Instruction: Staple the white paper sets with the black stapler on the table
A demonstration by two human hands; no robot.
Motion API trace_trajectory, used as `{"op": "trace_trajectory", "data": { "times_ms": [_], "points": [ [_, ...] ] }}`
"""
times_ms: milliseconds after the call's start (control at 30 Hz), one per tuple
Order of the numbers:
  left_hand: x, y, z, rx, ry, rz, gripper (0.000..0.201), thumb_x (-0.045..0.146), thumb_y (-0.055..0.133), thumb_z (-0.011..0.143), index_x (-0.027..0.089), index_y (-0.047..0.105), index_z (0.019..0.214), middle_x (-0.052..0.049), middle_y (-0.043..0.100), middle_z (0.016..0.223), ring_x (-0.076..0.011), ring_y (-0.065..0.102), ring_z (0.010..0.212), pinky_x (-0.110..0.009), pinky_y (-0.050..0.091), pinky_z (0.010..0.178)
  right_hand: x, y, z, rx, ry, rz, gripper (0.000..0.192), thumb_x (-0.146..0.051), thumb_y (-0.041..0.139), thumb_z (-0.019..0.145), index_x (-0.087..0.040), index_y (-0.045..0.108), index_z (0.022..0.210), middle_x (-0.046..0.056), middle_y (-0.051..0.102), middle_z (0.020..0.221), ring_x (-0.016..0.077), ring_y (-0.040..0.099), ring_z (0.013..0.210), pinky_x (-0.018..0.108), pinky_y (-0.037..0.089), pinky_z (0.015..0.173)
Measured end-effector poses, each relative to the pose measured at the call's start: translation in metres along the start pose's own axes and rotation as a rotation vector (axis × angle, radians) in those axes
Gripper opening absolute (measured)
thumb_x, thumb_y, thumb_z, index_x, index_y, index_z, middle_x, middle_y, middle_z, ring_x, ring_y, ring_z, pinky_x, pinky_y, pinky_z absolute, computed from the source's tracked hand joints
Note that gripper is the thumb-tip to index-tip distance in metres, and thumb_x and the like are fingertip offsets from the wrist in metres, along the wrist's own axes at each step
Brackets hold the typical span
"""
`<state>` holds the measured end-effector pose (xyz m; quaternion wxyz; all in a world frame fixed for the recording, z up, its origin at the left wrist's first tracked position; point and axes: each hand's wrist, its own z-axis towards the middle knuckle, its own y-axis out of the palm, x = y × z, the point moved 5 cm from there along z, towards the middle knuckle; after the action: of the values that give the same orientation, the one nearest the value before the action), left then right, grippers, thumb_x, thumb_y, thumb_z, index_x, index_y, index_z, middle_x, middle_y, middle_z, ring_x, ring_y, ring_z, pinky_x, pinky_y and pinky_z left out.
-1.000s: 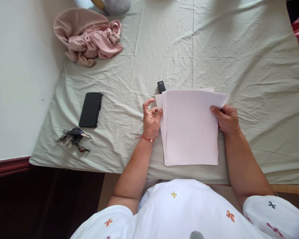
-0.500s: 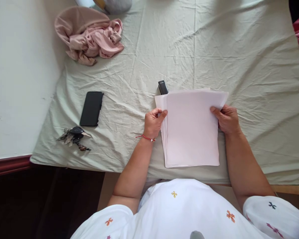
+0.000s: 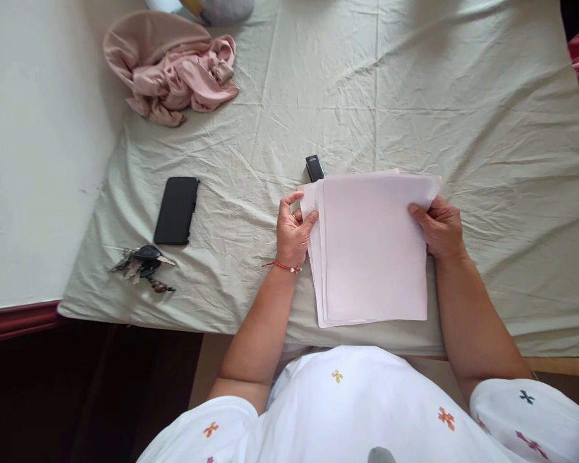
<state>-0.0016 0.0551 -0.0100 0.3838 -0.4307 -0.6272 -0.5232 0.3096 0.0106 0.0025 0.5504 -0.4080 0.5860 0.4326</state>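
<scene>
Wall point(image 3: 38, 148): pale plaster, running along the left edge of the bed
Pink cloth point(image 3: 171, 67): crumpled garment, lying at the far left corner of the bed sheet point(image 3: 487, 116)
Keys point(image 3: 142, 267): bunch with a dark fob, near the front left corner of the sheet
Phone point(image 3: 176, 210): black slab, face down or screen dark, just beyond the keys and well apart from the papers
Left hand point(image 3: 292, 235): at the left edge of the stack; thumb and fingertips pinch the corner of the lower sheets, the forefinger lifted and curled; a red thread circles the wrist
Small black object point(image 3: 313, 167): partly hidden beyond the far left corner of the stack; its kind cannot be told
Paper stack point(image 3: 371, 247): loose white sheets, fanned slightly at the left, lying near the front edge of the bed, about the middle of that edge
Handling of the stack: judged light, thin and limp; the sheets probably slide on one another and crease easily; the soft wrinkled sheet beneath gives little support; best taken at opposite side edges, thumb above and fingers below
Right hand point(image 3: 439, 228): at the right edge of the stack, near its far corner; thumb pressed on top, the other fingers folded close together, apparently beneath the edge
</scene>
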Motion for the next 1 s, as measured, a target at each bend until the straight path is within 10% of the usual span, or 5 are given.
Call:
{"op": "trace_trajectory", "data": {
  "times_ms": [133,367,1000],
  "points": [
    [-0.002,-0.003,0.0,0.041,-0.015,-0.001,0.101,0.053,0.098,0.061,0.029,0.048,0.145,0.002,0.076,0.082,-0.0212,0.078,0.079,-0.033,0.062,0.078,0.003,-0.003,0.0,-0.003,-0.01,-0.018,0.026,-0.044,0.091,0.077,-0.029,0.079,0.095,-0.001,0.077,0.086,0.0168,0.069,0.069,0.031,0.061,0.06],
    [0.004,0.007,-0.004,-0.085,-0.011,0.018,0.049,0.053,0.091,0.071,0.018,0.076,0.102,-0.008,0.084,0.098,-0.0274,0.08,0.1,-0.038,0.064,0.092,0.001,-0.001,-0.001,-0.01,0.006,-0.028,0.03,-0.046,0.09,0.076,-0.027,0.079,0.097,0.0,0.077,0.086,0.0165,0.068,0.069,0.03,0.06,0.06],
    [0.001,0.005,-0.002,-0.062,-0.016,0.029,0.04,0.044,0.089,0.072,0.02,0.076,0.101,-0.006,0.083,0.097,-0.0254,0.078,0.104,-0.036,0.062,0.093,-0.004,0.0,0.004,0.081,-0.042,-0.023,0.037,-0.052,0.09,0.074,-0.029,0.065,0.089,-0.003,0.072,0.074,0.0159,0.064,0.059,0.031,0.056,0.057]
  ]
}}
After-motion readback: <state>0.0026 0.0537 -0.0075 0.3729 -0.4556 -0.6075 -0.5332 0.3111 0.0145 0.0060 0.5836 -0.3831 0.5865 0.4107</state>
